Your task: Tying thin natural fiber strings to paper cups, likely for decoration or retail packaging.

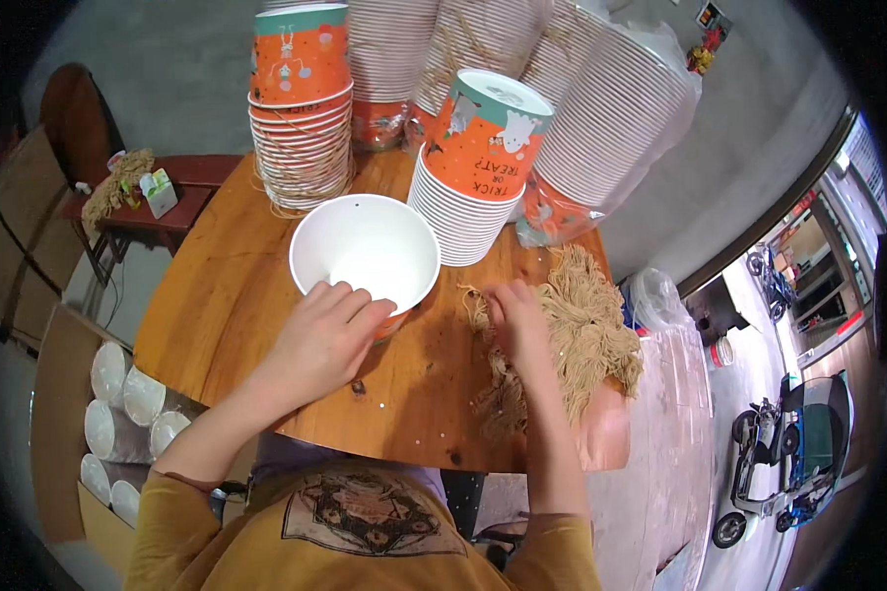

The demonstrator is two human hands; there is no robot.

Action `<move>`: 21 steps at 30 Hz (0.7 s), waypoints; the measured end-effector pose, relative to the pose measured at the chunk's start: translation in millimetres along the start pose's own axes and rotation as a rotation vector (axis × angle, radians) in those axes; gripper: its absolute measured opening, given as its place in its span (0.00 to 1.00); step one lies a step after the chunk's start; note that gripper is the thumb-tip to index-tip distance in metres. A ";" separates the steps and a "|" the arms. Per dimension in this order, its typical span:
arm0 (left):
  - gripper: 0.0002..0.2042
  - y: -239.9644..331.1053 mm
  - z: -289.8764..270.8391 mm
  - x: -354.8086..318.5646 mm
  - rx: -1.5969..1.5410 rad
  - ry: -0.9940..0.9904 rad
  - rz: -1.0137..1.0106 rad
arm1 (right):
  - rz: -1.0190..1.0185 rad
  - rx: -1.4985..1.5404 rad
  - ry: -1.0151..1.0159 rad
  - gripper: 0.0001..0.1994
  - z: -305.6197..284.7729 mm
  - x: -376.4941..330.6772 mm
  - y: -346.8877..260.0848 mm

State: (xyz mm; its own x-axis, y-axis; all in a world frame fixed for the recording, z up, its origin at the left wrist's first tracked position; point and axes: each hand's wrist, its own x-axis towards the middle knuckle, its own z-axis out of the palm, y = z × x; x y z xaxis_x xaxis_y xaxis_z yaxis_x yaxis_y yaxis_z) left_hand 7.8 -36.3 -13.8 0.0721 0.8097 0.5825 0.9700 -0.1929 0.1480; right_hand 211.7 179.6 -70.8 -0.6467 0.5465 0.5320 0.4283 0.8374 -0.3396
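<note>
My left hand grips the near rim of a white-lined paper bucket, its fingers over the edge. The bucket stands mouth up on the wooden table, and a bit of its orange outside shows below my thumb. To the right, my right hand is closed at loose strands of tan twine; the exact pinch is partly hidden by the fingers. Just right of that hand spreads a big bundle of tan twine. Small holes show near the bucket's rim.
Behind the bucket stand upside-down stacks of orange buckets, one left with twine loops around it and one right. Taller bagged stacks rise behind. An open carton of bagged white buckets sits lower left; a red bench stands beyond.
</note>
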 end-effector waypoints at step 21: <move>0.13 6.7 -7.9 49.4 -0.383 0.221 -0.025 | 0.422 0.893 -0.197 0.07 -60.7 55.7 -24.4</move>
State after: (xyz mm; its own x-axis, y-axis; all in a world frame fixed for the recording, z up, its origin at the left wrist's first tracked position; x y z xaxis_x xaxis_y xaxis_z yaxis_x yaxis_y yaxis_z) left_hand 16.0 -2.0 22.2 -0.0418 0.6869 0.7255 0.8115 -0.4003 0.4257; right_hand 203.6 189.1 14.2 -0.6788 0.7238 0.1238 0.0687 0.2304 -0.9707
